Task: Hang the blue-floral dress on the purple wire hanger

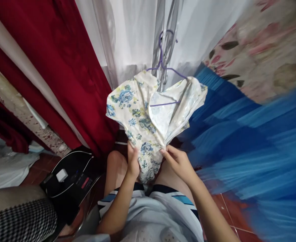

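Observation:
A white blouse (138, 116) with blue flowers and a lace hem hangs from a purple hanger (161, 60) in front of me. Its front is partly open on the right, showing the pale inside and the hanger's lower bar. My left hand (133, 159) grips the blouse's left side near the waist, thumb on top. With thumb and fingers pinched, my right hand (177, 160) holds the edge of the front opening at its lower end. The lace hem droops between my hands, above my lap.
Red curtains (87, 84) hang on the left, and sheer white fabric (133, 33) behind the hanger. Blue tulle (228, 144) and floral cloth (271, 43) fill the right. A black chair (69, 178) at lower left holds a white charger (61, 175) and cables.

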The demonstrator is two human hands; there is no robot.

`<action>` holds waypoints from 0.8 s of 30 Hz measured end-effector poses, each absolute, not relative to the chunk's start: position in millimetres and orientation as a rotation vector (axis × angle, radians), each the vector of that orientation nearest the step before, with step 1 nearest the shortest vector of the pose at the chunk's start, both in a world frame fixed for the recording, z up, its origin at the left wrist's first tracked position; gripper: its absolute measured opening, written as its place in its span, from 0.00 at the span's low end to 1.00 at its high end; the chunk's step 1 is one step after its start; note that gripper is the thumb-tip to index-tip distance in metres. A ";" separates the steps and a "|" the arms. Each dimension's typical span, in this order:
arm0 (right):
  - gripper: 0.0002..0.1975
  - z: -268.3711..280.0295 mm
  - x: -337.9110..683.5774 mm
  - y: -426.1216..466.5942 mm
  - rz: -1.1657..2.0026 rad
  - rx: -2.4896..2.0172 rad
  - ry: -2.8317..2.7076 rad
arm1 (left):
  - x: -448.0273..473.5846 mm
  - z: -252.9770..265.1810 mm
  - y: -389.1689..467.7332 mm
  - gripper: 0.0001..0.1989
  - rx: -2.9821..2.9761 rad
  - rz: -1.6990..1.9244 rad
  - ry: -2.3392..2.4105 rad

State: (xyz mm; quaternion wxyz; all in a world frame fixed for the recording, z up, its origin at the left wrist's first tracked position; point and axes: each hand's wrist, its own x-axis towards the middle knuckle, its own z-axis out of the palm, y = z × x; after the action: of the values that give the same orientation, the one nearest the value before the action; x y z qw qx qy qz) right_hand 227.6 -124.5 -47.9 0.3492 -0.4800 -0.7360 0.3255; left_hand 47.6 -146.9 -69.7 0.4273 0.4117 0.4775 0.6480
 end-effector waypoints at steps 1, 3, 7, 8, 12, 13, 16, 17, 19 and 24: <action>0.20 -46.0 231.0 -124.2 0.819 -1.270 -1.922 | 49.1 -71.9 -146.7 0.34 1.142 1.569 1.211; 0.21 -41.9 236.9 -123.5 0.793 -1.308 -1.932 | 54.1 -77.7 -144.6 0.32 1.226 1.486 1.173; 0.21 -35.4 244.0 -121.0 0.921 -1.260 -1.845 | 61.3 -92.6 -134.0 0.21 1.219 1.458 1.167; 0.20 -34.9 244.1 -120.2 0.999 -1.232 -1.794 | 61.0 -95.9 -131.7 0.21 1.195 1.486 1.211; 0.18 -38.7 234.5 -117.8 1.294 -1.145 -1.570 | 57.0 -102.9 -131.7 0.30 1.135 1.805 1.580; 0.17 -40.6 230.0 -117.5 1.329 -1.131 -1.535 | 57.5 -103.1 -133.3 0.31 1.196 1.896 1.648; 0.14 -46.2 215.0 -116.6 1.371 -1.094 -1.496 | 64.3 -102.2 -135.1 0.25 1.588 1.869 1.620; 0.14 -47.8 210.5 -115.9 1.382 -1.086 -1.497 | 67.1 -102.1 -133.5 0.20 1.709 1.760 1.546; 0.13 -49.5 203.8 -112.7 1.421 -1.085 -1.479 | 70.6 -102.1 -127.1 0.10 1.833 1.533 1.441; 0.09 -31.2 203.8 -86.3 1.543 -1.074 -1.253 | 62.2 -99.1 -111.9 0.04 1.992 1.282 1.480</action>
State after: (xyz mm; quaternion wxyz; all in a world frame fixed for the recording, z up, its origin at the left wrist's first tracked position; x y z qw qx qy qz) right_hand 203.8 -86.3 -31.2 0.4268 -0.4297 -0.5016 0.6177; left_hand 62.2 -111.9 -99.1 0.1732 0.7023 0.5219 0.4522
